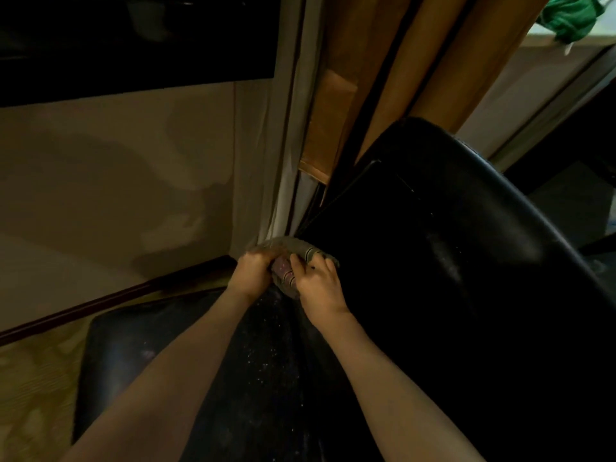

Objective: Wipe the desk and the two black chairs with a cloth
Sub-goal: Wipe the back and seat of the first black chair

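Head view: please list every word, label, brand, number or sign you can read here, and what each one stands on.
None: no readable text in this view.
The cloth, gripped by the left hand and the right hand, shows only stripes, no letters.
The black chair shows no label or brand.
The green fabric at the top right is too blurred to show any print.

No legible text or labels anywhere, perhaps through dimness.
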The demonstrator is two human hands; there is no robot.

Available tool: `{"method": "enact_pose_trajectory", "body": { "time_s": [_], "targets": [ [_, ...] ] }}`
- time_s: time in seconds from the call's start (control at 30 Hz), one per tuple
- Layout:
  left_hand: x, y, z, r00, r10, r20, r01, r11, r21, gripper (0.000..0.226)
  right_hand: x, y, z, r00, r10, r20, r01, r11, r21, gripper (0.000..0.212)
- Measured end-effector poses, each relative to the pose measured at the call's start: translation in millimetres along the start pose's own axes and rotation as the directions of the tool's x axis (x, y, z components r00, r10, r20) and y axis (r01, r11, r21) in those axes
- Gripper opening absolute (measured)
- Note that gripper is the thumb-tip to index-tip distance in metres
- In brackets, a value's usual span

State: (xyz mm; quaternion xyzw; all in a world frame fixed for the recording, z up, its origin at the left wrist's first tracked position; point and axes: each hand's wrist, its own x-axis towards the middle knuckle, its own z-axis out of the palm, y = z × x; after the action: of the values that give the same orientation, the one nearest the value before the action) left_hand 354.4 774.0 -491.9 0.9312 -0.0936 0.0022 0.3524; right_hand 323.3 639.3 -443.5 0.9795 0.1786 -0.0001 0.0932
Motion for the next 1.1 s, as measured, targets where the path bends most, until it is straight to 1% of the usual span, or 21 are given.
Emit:
{"method": "enact_pose_trajectory", "body": {
  "time_s": [0.03,0.07,0.13,0.17,0.2,0.27,0.33,0.4,0.47,0.5,0.53,0.57,0.6,0.63,0.67,0.73,0.8,0.87,0.97,1.03,1.1],
  "targets": [
    [-0.8,2.4,-1.3,0.999,-0.011,0.035,0.010,1.000,0.014,0.045,-2.1,2.0,-5.9,1.000,0.012,0.023,-0.012,1.000,0.006,0.074],
    [-0.5,5.2,-4.7,0.998,-0.007,0.063,0.006,1.000,0.026,0.044,-4.0,4.8,-13.6,1.000,-0.013,0.028,0.012,0.999,0.030,0.074],
    [2.1,11.9,-15.4,0.995,0.006,0.101,-0.010,0.999,0.039,0.046,-4.7,12.0,-21.5,0.994,-0.049,0.099,0.038,0.994,0.107,0.070],
    [3.9,17.3,-23.4,0.994,0.014,0.107,-0.019,0.999,0.041,0.046,-6.8,14.9,-30.7,0.992,-0.032,0.126,0.014,0.990,0.144,0.070],
    [5.7,23.6,-31.9,0.995,0.026,0.098,-0.029,0.999,0.036,0.045,-9.3,17.1,-39.9,0.994,-0.008,0.113,-0.010,0.988,0.156,0.071],
    [10.3,39.0,-49.1,0.998,0.053,0.038,-0.053,0.999,0.003,0.043,-12.2,22.6,-64.0,0.998,0.054,0.040,-0.059,0.987,0.148,0.080],
    [17.0,60.2,-64.4,0.996,0.091,-0.020,-0.092,0.995,-0.028,0.043,-16.9,33.9,-95.0,0.989,0.141,0.046,-0.145,0.985,0.091,0.094],
    [26.5,87.1,-76.0,0.993,0.098,-0.063,-0.102,0.994,-0.051,0.043,-25.1,53.1,-128.6,0.968,0.243,0.060,-0.245,0.969,0.025,0.100],
    [34.8,119.4,-83.7,0.984,0.128,-0.123,-0.138,0.988,-0.075,0.041,-39.0,73.2,-159.7,0.923,0.383,0.036,-0.381,0.923,-0.055,0.104],
    [37.8,136.1,-86.7,0.977,0.151,-0.153,-0.167,0.981,-0.100,0.039,-47.4,83.4,-171.8,0.882,0.471,0.037,-0.467,0.881,-0.074,0.106],
    [40.4,152.6,-89.1,0.968,0.178,-0.178,-0.203,0.970,-0.136,0.038,-55.4,93.7,-179.5,0.826,0.560,0.062,-0.558,0.829,-0.048,0.108],
    [42.5,167.3,-90.1,0.958,0.208,-0.199,-0.242,0.956,-0.167,0.037,-63.6,102.8,-184.6,0.768,0.630,0.117,-0.635,0.773,0.006,0.110],
    [45.5,179.2,-90.0,0.947,0.238,-0.214,-0.278,0.943,-0.181,0.038,-69.7,109.8,-185.3,0.728,0.660,0.183,-0.679,0.732,0.061,0.110],
    [48.8,188.7,-88.7,0.938,0.267,-0.222,-0.308,0.935,-0.176,0.039,-75.1,114.4,-183.1,0.717,0.659,0.227,-0.689,0.720,0.086,0.109],
    [52.4,197.1,-86.8,0.931,0.294,-0.216,-0.331,0.929,-0.165,0.039,-80.3,117.7,-178.6,0.729,0.641,0.241,-0.675,0.732,0.095,0.107],
    [57.3,210.2,-84.3,0.916,0.351,-0.194,-0.380,0.914,-0.144,0.041,-86.8,121.1,-173.0,0.758,0.614,0.221,-0.648,0.748,0.146,0.103],
    [61.7,221.4,-85.1,0.887,0.417,-0.197,-0.445,0.886,-0.132,0.040,-87.1,125.2,-174.7,0.762,0.622,0.181,-0.648,0.730,0.217,0.100],
    [68.1,226.7,-89.8,0.864,0.461,-0.204,-0.489,0.864,-0.117,0.038,-84.1,126.0,-177.3,0.768,0.618,0.167,-0.639,0.729,0.244,0.098],
    [81.2,232.6,-97.5,0.847,0.486,-0.215,-0.511,0.856,-0.075,0.036,-77.2,128.8,-179.4,0.785,0.595,0.169,-0.616,0.724,0.311,0.092],
    [90.0,237.7,-101.0,0.843,0.505,-0.184,-0.524,0.848,-0.074,0.034,-72.7,131.6,-180.7,0.794,0.585,0.166,-0.600,0.709,0.371,0.088],
    [98.7,235.7,-100.6,0.833,0.531,-0.155,-0.546,0.835,-0.069,0.031,-66.7,135.0,-181.1,0.795,0.594,0.125,-0.587,0.700,0.406,0.086]
  ]
}}
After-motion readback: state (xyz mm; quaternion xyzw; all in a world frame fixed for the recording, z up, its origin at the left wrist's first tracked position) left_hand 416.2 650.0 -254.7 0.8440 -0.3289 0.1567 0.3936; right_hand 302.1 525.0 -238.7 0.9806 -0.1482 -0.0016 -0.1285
